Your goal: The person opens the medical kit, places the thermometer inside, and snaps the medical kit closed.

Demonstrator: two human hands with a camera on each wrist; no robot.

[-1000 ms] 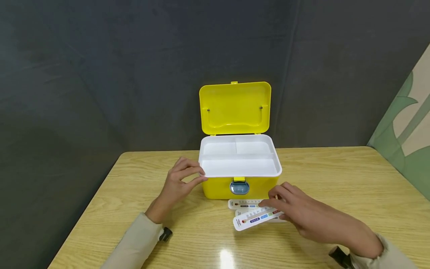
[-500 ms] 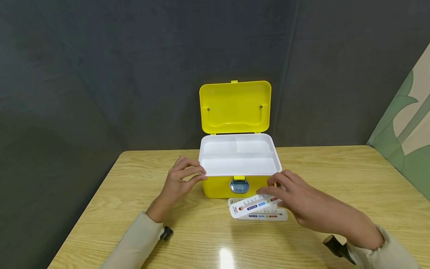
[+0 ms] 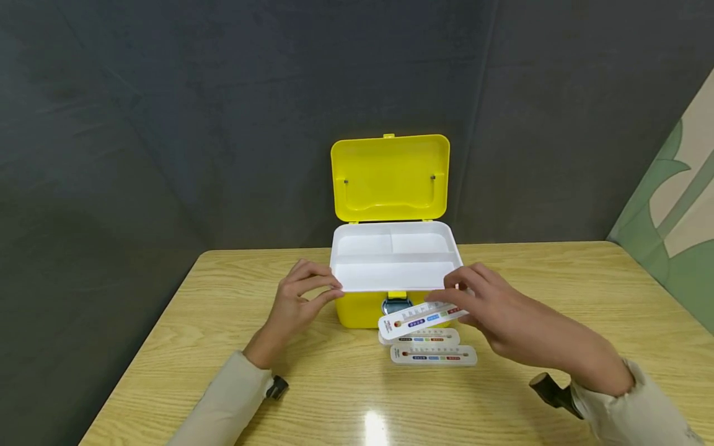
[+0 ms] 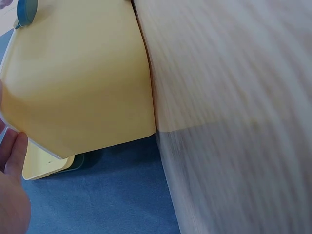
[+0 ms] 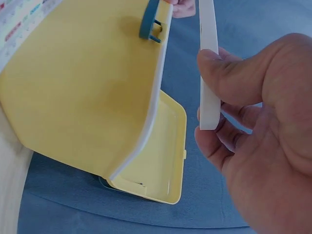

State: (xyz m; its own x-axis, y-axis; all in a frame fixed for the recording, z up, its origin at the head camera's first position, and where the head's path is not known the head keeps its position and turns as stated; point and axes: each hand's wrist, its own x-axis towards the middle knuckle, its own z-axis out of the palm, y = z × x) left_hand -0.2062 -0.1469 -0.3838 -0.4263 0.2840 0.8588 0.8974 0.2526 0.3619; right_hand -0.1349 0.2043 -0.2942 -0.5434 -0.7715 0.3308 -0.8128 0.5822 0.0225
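A yellow storage box (image 3: 359, 311) stands with its lid raised and a white divided tray (image 3: 396, 276) in its top. My left hand (image 3: 297, 298) pinches the rim at the front left corner. In my right hand (image 3: 504, 319), thumb and fingers grip one end of a white thermometer card (image 3: 418, 320), its coloured scale facing up. Seen edge-on in the right wrist view, the held thermometer (image 5: 210, 105) is raised beside the box front. It partly covers the grey-blue latch in the head view. Two similar thermometers (image 3: 434, 355) lie on the table before the box.
The open lid (image 3: 390, 176) leans back near a dark fabric wall (image 3: 251, 124). Wood-grain table (image 3: 312, 384) surrounds the box, its far edge close behind. Each wrist carries a small black mount (image 3: 277, 388).
My right hand has lifted the thermometer up and away from the two on the table, toward the box's front rim. My left hand stays at the corner.
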